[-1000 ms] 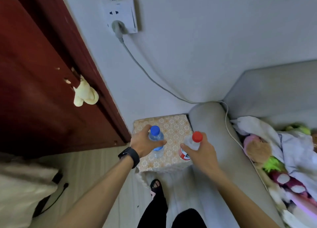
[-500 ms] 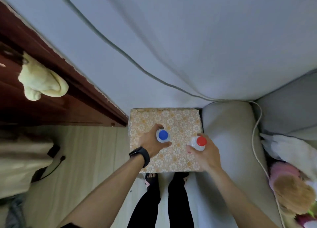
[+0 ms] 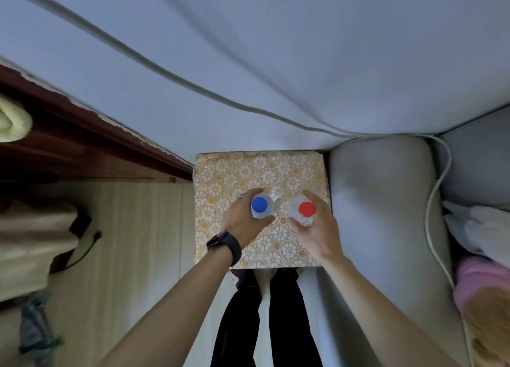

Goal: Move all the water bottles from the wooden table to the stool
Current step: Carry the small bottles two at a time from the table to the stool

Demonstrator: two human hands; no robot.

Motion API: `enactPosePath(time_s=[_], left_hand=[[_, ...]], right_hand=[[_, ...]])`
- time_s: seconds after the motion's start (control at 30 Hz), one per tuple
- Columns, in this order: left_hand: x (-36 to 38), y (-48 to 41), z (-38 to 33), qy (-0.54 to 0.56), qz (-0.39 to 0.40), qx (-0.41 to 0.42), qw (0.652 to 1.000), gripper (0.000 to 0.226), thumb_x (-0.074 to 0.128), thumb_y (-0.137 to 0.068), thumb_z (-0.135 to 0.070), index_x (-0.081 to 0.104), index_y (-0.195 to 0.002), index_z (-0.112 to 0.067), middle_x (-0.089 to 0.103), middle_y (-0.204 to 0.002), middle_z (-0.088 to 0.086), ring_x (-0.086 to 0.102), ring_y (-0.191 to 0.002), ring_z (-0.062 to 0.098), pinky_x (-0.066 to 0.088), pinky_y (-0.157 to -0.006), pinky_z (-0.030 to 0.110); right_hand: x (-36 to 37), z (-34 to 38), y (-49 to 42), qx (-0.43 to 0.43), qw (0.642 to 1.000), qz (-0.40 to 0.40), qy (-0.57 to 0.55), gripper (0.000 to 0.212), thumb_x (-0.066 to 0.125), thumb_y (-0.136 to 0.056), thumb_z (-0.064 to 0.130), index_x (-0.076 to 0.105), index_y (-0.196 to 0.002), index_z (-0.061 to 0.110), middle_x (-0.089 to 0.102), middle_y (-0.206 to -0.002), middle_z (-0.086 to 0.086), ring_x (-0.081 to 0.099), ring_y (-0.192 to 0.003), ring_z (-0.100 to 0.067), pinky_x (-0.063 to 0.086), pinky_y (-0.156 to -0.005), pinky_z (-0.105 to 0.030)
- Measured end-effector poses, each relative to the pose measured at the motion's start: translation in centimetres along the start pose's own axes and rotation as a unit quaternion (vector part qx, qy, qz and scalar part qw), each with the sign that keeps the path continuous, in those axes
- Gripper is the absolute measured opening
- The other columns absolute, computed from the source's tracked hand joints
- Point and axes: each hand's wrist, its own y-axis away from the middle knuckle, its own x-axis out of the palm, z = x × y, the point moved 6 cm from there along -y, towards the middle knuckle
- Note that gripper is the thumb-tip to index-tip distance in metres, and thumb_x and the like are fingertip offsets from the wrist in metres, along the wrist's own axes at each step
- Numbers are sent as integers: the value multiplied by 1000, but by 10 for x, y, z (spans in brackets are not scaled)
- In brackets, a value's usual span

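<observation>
I look straight down on a square stool (image 3: pixel 229 173) covered in a gold and white flower pattern. Two clear water bottles stand upright over its middle, side by side. My left hand (image 3: pixel 242 223), with a black watch on the wrist, is wrapped around the blue-capped bottle (image 3: pixel 259 204). My right hand (image 3: pixel 317 228) grips the red-capped bottle (image 3: pixel 306 209). Only the caps and shoulders of the bottles show from above. Whether their bases touch the stool top cannot be told. The wooden table is out of view.
A grey sofa arm (image 3: pixel 380 201) presses against the stool's right side, with a white cable (image 3: pixel 436 201) running over it. A white wall (image 3: pixel 276 63) is behind the stool. A dark red wooden door (image 3: pixel 82 151) stands at left above pale floorboards (image 3: pixel 138 242). My legs (image 3: pixel 265 311) are below the stool.
My view has tilted from forward to straight down over the stool. Both hands with their bottles have come lower and closer together above the stool's middle.
</observation>
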Motion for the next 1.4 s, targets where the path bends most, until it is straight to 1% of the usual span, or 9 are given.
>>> enactPosePath(time_s=[0.1,0.17,0.37,0.57,0.7,0.87,1.13,1.27,1.4], left_hand=[[3,4,13,22,-1,-34,999,90,86,-69,-46,36,-144,-37,60,-120,-7,62,-102,16,55,-87,37],[8,6,22,31,16,-54,998,97,86,-69,-46,31,-148,-34,59,-119,-8,60,-103,17,54,-90,38],[18,-7,19,39,-12,-37,998,59,81,-76,-44,49,-125,-37,68,-96,-13,67,-86,13,58,-72,34],[27,-48,-22,59,-9,-15,998,60,81,-78,-42,51,-129,-31,66,-95,-12,62,-79,1,45,-60,13],[34,-85,-51,52,-14,9,999,57,79,-80,-41,52,-128,-25,67,-94,-8,63,-78,6,50,-62,17],[37,-123,-73,46,-23,22,998,59,76,-79,-44,50,-129,-28,69,-98,-4,67,-84,15,59,-74,36],[38,-129,-80,74,-34,19,996,60,80,-76,-40,53,-129,-30,69,-104,-7,67,-91,15,57,-78,32],[39,-133,-87,85,-28,27,996,59,82,-78,-37,53,-128,-28,66,-101,-11,65,-89,13,49,-67,19],[39,-135,-82,69,-26,35,997,63,82,-77,-39,49,-129,-27,68,-104,-8,66,-89,14,52,-70,23]], right_hand=[[4,-6,4,30,999,3,19,87,76,-82,49,30,-152,26,38,-154,3,40,-139,-18,40,-109,-34],[7,-10,7,38,999,12,20,85,73,-83,53,30,-152,27,44,-149,4,48,-132,-19,43,-101,-31],[1,-13,-3,35,999,17,-21,73,73,-85,48,37,-144,25,59,-110,11,63,-97,-15,48,-80,-22],[-19,-13,-46,31,999,-19,-26,69,73,-85,47,37,-141,29,64,-120,3,65,-104,-20,55,-91,-42],[-35,3,-91,20,999,-4,-40,61,76,-84,43,43,-133,27,61,-108,8,62,-97,-18,50,-82,-32],[-47,11,-133,10,999,-3,-30,63,79,-83,35,43,-133,25,60,-106,6,61,-98,-22,50,-82,-33],[-52,8,-139,18,999,-14,-30,65,80,-81,34,46,-135,20,64,-114,1,63,-104,-23,49,-87,-32],[-63,14,-144,14,1000,-24,-5,60,78,-84,34,49,-135,19,65,-122,-4,62,-111,-26,48,-92,-33],[-62,13,-145,-15,1000,-13,15,61,80,-82,34,51,-133,17,66,-122,-4,62,-109,-24,45,-90,-29]])
